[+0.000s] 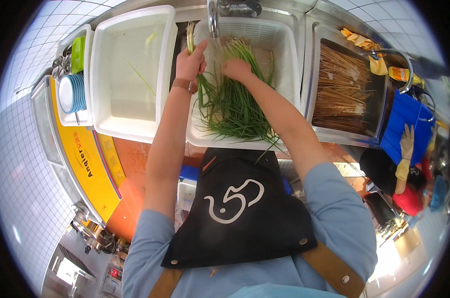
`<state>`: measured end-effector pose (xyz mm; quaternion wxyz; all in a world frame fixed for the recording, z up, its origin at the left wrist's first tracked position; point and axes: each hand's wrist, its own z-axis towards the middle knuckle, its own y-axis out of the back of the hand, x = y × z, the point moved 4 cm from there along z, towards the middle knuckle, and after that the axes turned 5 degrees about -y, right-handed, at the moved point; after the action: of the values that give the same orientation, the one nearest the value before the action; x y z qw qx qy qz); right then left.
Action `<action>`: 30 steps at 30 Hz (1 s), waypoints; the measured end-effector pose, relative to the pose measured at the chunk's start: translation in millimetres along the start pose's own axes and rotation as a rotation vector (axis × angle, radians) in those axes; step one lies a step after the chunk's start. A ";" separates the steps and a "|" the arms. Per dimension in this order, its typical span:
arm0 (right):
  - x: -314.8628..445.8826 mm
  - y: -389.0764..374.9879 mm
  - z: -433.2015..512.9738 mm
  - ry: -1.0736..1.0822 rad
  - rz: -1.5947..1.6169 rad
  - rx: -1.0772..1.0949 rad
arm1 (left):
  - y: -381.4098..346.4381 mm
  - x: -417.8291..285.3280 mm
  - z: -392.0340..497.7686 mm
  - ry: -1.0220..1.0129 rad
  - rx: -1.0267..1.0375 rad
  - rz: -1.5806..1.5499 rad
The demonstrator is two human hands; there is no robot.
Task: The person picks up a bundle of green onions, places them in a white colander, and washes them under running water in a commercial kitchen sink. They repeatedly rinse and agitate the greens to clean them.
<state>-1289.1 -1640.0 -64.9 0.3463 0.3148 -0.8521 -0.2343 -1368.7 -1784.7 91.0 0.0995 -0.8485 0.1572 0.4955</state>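
Note:
My left hand [191, 62] is closed around a few scallions [190, 35]. Their pale root ends point up and the green leaves hang below my fist. A large heap of scallions [243, 111] lies in a white perforated plastic basket [289, 70], roots towards the tap and leaves towards me. My right hand [236, 70] rests on the heap's upper left side with its fingers curled; whether they grip any stems is hidden. Over the basket's far edge reaches a metal faucet [213, 20], and water seems to run from it between my hands.
On the left stands a white tub [135, 108] of water with loose leaf bits. Beyond it, a bin holds blue-rimmed plates [72, 93]. The right-hand sink holds many wooden skewers [340, 89]. Further right, a gloved co-worker [405, 149] handles a blue container [407, 119].

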 end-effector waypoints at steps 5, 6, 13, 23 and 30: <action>-13.4 39.6 -23.8 0.075 0.930 -0.179 | -7.3 18.4 -11.0 -0.043 0.012 0.048; 2.7 48.2 -42.6 0.061 1.072 -0.179 | -5.8 29.9 -12.7 -0.064 0.039 0.097; 56.9 55.9 -91.3 0.127 1.568 0.042 | -28.0 50.4 -23.9 -0.090 0.023 -0.087; 31.7 71.7 -33.7 0.052 1.719 -0.103 | -22.6 41.0 -57.8 -0.045 -0.045 -0.197; 39.3 74.9 -62.7 0.124 1.497 0.038 | -21.5 36.4 -61.8 0.033 0.006 -0.199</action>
<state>-1293.0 -1627.0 39.6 0.4548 -0.3302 -0.8214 0.0968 -1294.1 -1790.9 89.8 0.1479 -0.8677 0.0752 0.4686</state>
